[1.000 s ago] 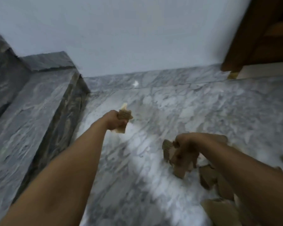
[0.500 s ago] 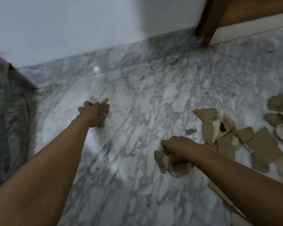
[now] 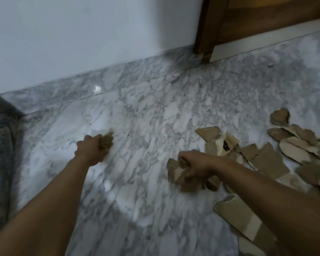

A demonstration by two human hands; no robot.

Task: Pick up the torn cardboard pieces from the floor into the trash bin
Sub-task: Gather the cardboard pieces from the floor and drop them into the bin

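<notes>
My left hand (image 3: 91, 150) grips a small piece of torn brown cardboard (image 3: 106, 141) above the marble floor, left of centre. Further right, my right hand (image 3: 194, 166) holds a bunch of cardboard pieces (image 3: 175, 171) low over the floor. Several more torn cardboard pieces (image 3: 266, 159) lie scattered on the floor at the right, with a long strip (image 3: 238, 217) under my right forearm. No trash bin is in view.
The floor is grey-white marble (image 3: 137, 117). A white wall (image 3: 81, 34) runs along the back, with a brown wooden door frame (image 3: 205, 28) at the upper right. A dark stone step (image 3: 0, 145) rises at the left edge.
The view has swung right, showing more of the scattered pile and less of the step. Both hands keep their cardboard; the right hand has sunk closer to the floor.
</notes>
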